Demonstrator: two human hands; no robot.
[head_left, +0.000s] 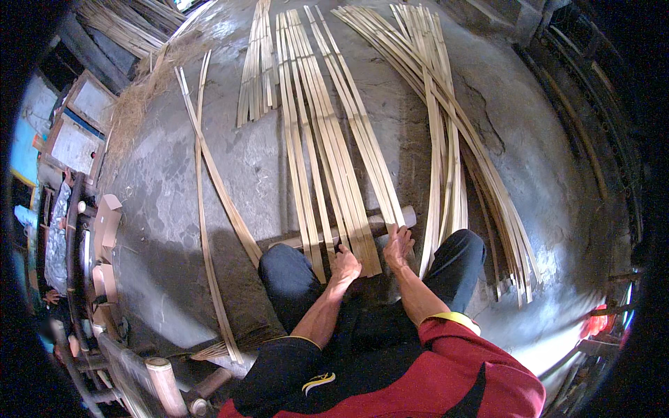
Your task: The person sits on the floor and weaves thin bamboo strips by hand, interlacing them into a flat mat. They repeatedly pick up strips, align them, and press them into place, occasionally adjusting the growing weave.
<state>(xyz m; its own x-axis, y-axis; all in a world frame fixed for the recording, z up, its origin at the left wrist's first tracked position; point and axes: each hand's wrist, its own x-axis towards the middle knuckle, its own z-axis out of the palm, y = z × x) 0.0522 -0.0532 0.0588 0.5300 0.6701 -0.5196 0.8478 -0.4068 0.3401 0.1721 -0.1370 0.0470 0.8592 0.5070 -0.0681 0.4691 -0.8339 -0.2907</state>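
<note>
On the grey floor (251, 164), pale strips (326, 129) are lying across a pole (409, 217); my left hand (345, 265) and right hand (398, 247) are touching near ends, grasp unclear; keeping edges parallel should be helping.

The long strips (333, 139) I see are pale yellow, like straw, with darker little bands going across them. The round pole (408, 215) under some of them is pale tan. The floor (240, 177) is grey, all blotchy with light and dark patches. The shirt (446, 376) is red and black, with yellow sleeve edges and a curvy yellow and white mark (320, 382). The pants (460, 261) are very dark blue. Over on the left, the wall (24, 150) is bright blue and the boxes (106, 226) are light brown.
</note>
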